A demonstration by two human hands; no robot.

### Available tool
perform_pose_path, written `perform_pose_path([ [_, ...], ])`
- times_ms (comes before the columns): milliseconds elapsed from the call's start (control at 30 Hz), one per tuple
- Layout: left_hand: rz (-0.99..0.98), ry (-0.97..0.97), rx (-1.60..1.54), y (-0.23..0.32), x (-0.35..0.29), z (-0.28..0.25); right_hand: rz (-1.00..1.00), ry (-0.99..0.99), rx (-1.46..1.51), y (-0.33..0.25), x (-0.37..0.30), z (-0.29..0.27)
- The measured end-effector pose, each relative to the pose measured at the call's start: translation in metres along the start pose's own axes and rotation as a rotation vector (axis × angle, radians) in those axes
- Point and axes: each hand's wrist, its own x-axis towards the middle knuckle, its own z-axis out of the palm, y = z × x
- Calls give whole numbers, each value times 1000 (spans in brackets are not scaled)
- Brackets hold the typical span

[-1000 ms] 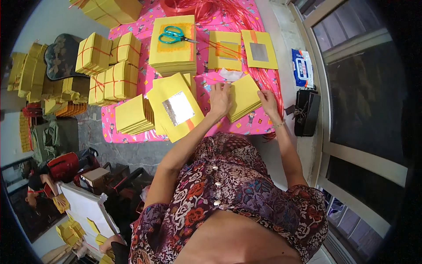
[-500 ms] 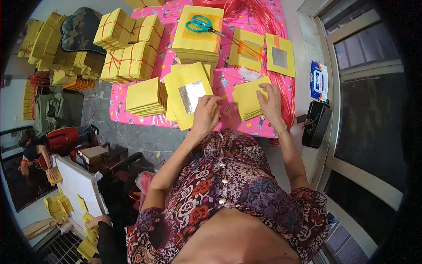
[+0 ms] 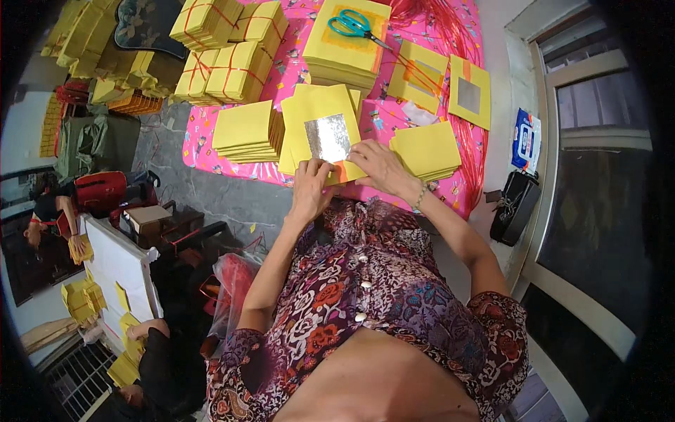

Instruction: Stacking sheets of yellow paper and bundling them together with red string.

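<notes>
On pink mat [image 3: 211, 151] | both hands, left [image 3: 311, 188] and right [image 3: 380, 167], pinch yellow foil-square sheet [image 3: 322, 130] | tied yellow bundles [image 3: 228, 49] behind

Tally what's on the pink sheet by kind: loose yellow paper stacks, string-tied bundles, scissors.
Loose yellow paper stacks: 6
String-tied bundles: 4
Scissors: 1
Total: 11
Both hands, left and right, rest on the foil-faced stack.
</notes>
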Motion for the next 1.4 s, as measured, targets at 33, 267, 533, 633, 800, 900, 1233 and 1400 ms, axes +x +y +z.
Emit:
perform_pose_path([
  [33, 13, 9, 5, -2, 0, 1, -18, -7, -12, 2, 0, 2],
  [267, 31, -2, -85, -9, 2, -4, -137, -80, 0, 25, -2, 9],
  [533, 12, 0, -99, -10, 2, -6, -113, -58, 43, 17, 0, -1],
  [633, 10, -15, -111, -11, 2, -7, -130, -45, 11, 17, 0, -1],
  [800, 49, -36, -108, -15, 4, -9, -226, -9, 44, 25, -1, 0],
  [900, 31, -55, -132, -18, 4, -12, -241, -7, 78, 26, 2, 0],
  [1233, -92, -74, -217, -20, 5, -11, 65, -124, 270, 22, 7, -10],
  [1400, -104, -80, -206, -20, 5, -11, 126, -156, 299, 25, 9, -9],
])
